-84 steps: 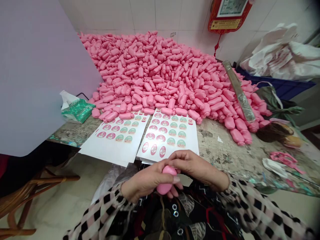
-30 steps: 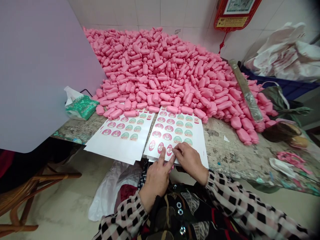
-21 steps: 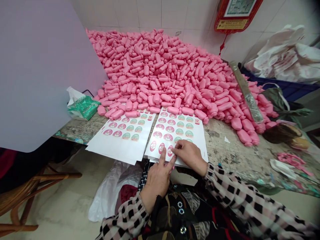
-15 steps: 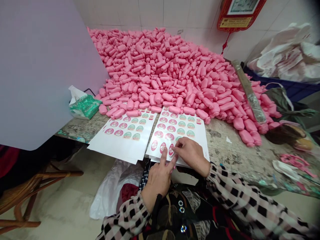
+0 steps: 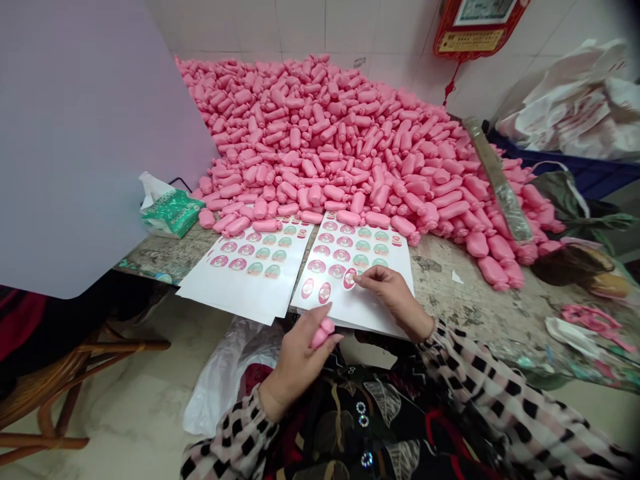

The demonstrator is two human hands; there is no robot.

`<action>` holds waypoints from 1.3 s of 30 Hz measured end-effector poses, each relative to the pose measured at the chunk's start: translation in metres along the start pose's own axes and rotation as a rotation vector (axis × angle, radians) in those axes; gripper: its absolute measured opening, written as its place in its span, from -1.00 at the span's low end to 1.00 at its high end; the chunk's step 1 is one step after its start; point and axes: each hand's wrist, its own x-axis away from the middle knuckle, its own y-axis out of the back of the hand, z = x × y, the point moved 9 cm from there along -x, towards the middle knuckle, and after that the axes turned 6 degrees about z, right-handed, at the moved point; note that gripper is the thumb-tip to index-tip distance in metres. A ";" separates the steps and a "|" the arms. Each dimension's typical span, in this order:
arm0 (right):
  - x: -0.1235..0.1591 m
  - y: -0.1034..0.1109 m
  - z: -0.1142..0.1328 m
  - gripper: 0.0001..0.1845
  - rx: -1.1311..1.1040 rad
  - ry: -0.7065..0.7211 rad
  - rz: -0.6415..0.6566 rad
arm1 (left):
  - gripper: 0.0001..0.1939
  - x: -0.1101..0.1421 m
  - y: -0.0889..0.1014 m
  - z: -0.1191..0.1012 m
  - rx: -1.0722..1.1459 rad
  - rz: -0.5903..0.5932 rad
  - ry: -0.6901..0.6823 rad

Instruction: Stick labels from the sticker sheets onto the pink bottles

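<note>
Between the thumb and fingertips of my right hand (image 5: 397, 298) is an oval pink-and-white sticker (image 5: 350, 279), lifted over the right sticker sheet (image 5: 360, 308). My left hand (image 5: 300, 360) is closed round a small pink plastic bottle (image 5: 323, 332) at the table's front edge; much of the bottle is hidden by my fingers. Two oval stickers (image 5: 316, 291) remain stuck in the sheet's front row, behind rows of round pink and green ones. To the left lies another stack of sticker sheets (image 5: 235, 291).
A large heap of pink bottles (image 5: 320, 140) covers the back of the table. A green tissue pack (image 5: 173, 208) lies left, beside a pale panel (image 5: 90, 133). On the right are a wrapped bar (image 5: 500, 183), a blue crate (image 5: 575, 170) and pink scraps (image 5: 595, 320).
My right hand has peeled the oval sticker off the sheet and raised it. My left hand has left the sheet and moved back toward me, and the pink bottle now shows in it.
</note>
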 end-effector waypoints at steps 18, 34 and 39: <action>0.053 -0.031 0.055 -0.74 0.156 0.205 0.114 | -0.57 -0.041 -0.028 0.003 1.463 0.006 0.519; 0.062 -0.034 0.072 -0.73 0.700 0.369 0.138 | -0.62 -0.035 -0.024 -0.007 1.200 0.175 0.423; 0.064 -0.031 0.070 -0.61 0.871 0.361 0.123 | -0.64 -0.012 -0.016 0.005 1.147 0.184 0.480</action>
